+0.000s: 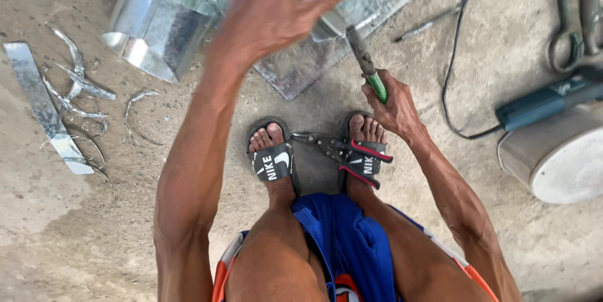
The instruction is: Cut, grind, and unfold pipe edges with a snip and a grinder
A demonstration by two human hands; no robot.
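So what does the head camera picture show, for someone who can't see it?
Seen from above, a person's right hand grips green-handled pliers on a shiny metal sheet piece, with the left hand raised over it. Snips lie between sandalled feet, metal scraps on the left, a power tool on the right.

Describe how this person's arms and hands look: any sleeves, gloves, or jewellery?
Both arms are bare from the upper arm down: no sleeves in view. The left hand and right hand wear no gloves, and no rings, watch or bracelet show. The arms look lean and sinewy. The left hand is slightly blurred.
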